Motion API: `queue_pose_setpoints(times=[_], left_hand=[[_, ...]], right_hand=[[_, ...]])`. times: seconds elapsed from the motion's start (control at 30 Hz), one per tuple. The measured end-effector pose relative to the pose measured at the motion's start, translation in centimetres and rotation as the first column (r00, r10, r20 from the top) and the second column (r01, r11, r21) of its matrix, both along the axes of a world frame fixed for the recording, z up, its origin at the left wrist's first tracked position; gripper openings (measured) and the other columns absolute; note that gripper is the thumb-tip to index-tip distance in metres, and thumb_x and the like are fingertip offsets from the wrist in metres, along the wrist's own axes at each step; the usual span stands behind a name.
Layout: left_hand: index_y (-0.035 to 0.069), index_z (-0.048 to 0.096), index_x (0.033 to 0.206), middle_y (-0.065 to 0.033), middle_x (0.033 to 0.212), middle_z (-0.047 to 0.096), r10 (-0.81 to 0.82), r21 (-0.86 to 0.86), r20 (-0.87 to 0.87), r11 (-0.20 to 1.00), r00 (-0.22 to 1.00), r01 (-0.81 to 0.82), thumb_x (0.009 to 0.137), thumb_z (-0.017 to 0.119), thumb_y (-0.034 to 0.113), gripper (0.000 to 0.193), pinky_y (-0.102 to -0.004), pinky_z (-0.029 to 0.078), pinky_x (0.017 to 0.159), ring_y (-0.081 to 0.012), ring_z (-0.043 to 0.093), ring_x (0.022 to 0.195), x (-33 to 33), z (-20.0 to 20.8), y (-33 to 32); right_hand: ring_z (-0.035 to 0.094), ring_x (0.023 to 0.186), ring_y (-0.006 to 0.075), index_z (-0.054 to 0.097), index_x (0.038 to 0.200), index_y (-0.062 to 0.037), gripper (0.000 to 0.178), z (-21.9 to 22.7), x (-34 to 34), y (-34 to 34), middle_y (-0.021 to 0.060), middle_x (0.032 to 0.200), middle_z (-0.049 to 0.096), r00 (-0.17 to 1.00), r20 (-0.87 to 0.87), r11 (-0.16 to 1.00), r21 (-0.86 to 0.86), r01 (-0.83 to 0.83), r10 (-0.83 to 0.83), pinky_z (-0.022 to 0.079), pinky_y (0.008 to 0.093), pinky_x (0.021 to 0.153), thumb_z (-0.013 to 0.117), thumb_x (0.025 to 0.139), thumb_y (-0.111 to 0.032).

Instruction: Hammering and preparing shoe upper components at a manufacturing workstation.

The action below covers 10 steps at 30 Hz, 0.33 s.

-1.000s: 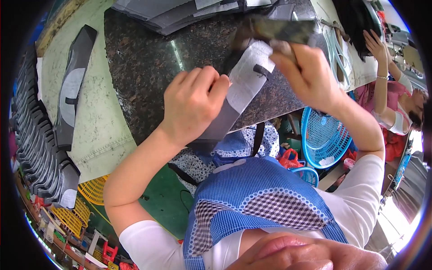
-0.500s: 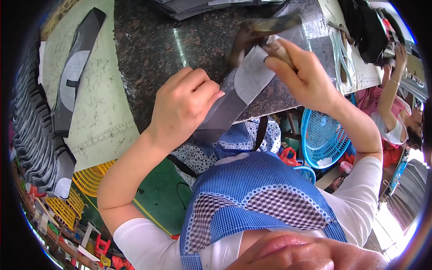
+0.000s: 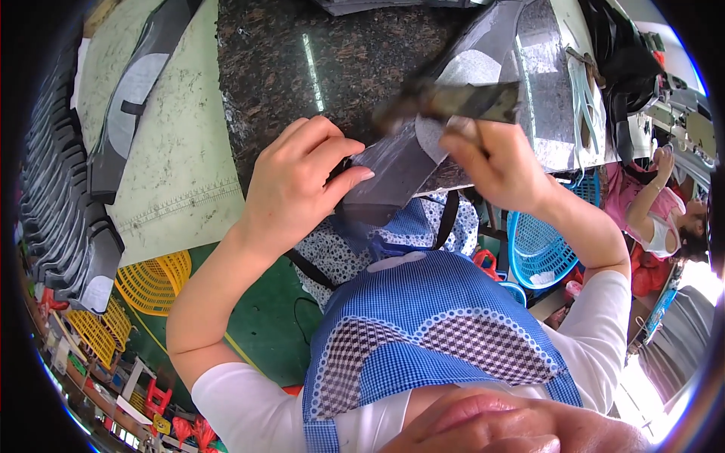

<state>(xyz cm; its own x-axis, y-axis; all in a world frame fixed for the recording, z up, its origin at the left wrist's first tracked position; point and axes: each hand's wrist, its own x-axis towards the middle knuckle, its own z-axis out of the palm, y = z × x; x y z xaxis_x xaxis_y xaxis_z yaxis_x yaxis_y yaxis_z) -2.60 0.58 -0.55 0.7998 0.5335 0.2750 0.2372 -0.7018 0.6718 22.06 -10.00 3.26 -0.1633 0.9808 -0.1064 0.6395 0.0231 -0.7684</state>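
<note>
A long dark grey flat piece of leather-like sheet lies slantwise over the stone slab, its near end past the slab's front edge. A rounded light grey patch shows on it. My left hand is closed at the piece's left edge, thumb and fingers pinching it. In my right hand, closed around the short handle, is a hammer. Its dark head is smeared by motion and hangs across the middle of the piece, hiding part of the patch. Whether the head touches the piece I cannot tell.
On the pale board at left lies a similar dark grey piece, beside a long row of stacked pieces. More sheets lie at the back. A blue basket and yellow baskets stand below. Another person sits at far right.
The hammer has swung down and nearer, its head now lying across the piece. My right hand has lowered slightly. My left thumb and fingers have spread a little but stay at the edge.
</note>
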Motion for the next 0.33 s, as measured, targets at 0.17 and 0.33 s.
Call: queue_pose_setpoints(times=[0.17, 0.33], left_hand=[[0.001, 0.068, 0.082, -0.0061, 0.079, 0.061, 0.097, -0.004, 0.007, 0.995, 0.995, -0.097, 0.068, 0.086, 0.011, 0.024, -0.0337, 0.049, 0.062, -0.0223, 0.06, 0.071, -0.3, -0.6, -0.7], [0.006, 0.067, 0.078, -0.003, 0.077, 0.059, 0.139, 0.046, 0.052, 0.989, 0.989, -0.141, 0.071, 0.083, 0.018, 0.021, -0.0337, 0.05, 0.062, -0.0217, 0.059, 0.072, -0.4, -1.1, -1.0]], right_hand=[[0.06, 0.052, 0.0313, 0.058, 0.104, -0.0016, 0.016, -1.7, -0.4, -1.2, 0.0143, 0.06, 0.057, 0.986, 0.115, 0.98, 0.145, -0.14, 0.124, 0.046, 0.0394, 0.049, 0.064, 0.093, -0.013], [0.063, 0.055, 0.0329, 0.061, 0.107, -0.0026, 0.022, -1.6, -0.8, -0.3, 0.0131, 0.063, 0.059, 1.0, -0.022, 0.988, 0.154, 0.025, -0.022, 0.049, 0.0403, 0.051, 0.068, 0.086, -0.007]])
